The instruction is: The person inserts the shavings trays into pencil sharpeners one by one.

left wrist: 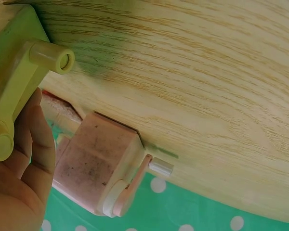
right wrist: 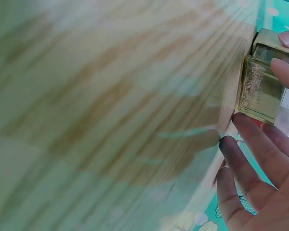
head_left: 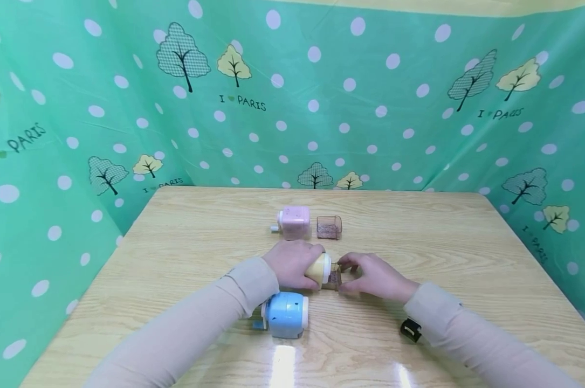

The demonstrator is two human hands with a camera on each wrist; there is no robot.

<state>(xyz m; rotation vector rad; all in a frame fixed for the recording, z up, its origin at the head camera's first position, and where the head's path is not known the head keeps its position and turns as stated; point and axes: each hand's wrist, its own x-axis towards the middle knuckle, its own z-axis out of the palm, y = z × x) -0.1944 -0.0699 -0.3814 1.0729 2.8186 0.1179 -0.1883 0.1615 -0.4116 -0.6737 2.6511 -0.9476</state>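
Note:
My left hand (head_left: 294, 264) grips a yellow hand-crank pencil sharpener (head_left: 316, 269); its crank (left wrist: 19, 86) shows in the left wrist view. At the sharpener's right end is a clear, yellowish shavings drawer (right wrist: 260, 91) with shavings inside, partly out of the body. My right hand (head_left: 372, 276) pinches this drawer between thumb and fingers. A pink crank sharpener (head_left: 294, 222) lies just beyond, and a reddish clear drawer (head_left: 329, 227) sits apart to its right. Nearer to me is a blue crank sharpener (head_left: 286, 315), beside my left sleeve.
Everything lies on a light wood-grain table (head_left: 214, 221). A green dotted cloth (head_left: 331, 108) hangs behind and at both sides. A small black object (head_left: 411, 330) is at my right sleeve.

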